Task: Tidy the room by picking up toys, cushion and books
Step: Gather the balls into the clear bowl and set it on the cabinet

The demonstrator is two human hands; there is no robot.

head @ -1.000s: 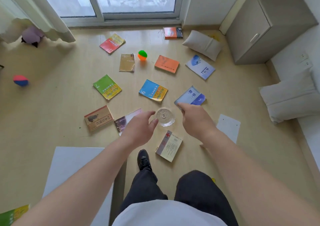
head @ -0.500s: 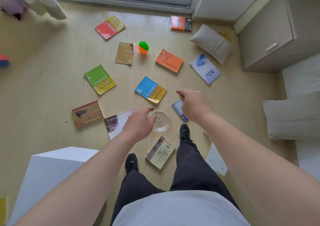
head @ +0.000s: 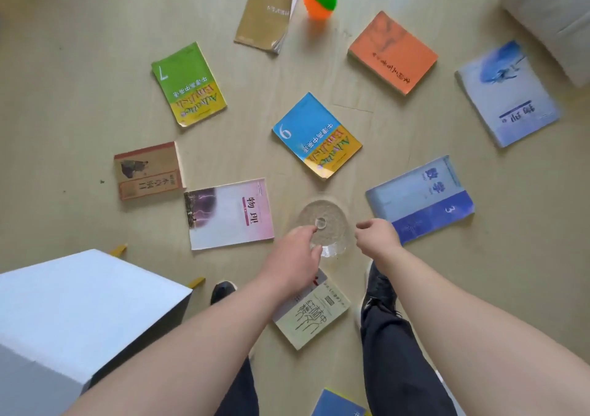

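clear round toy [head: 332, 216] on floor [head: 95, 64], lower centre; no long axis | left grip [head: 295, 252] nearer; finger and thumb at its near-left rim, pinch unclear | right grip [head: 378, 237] just right; loosely curled, empty

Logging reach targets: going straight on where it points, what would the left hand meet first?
Likely the clear round dish on the floor; the left hand overlaps its rim in view, though height is unclear.
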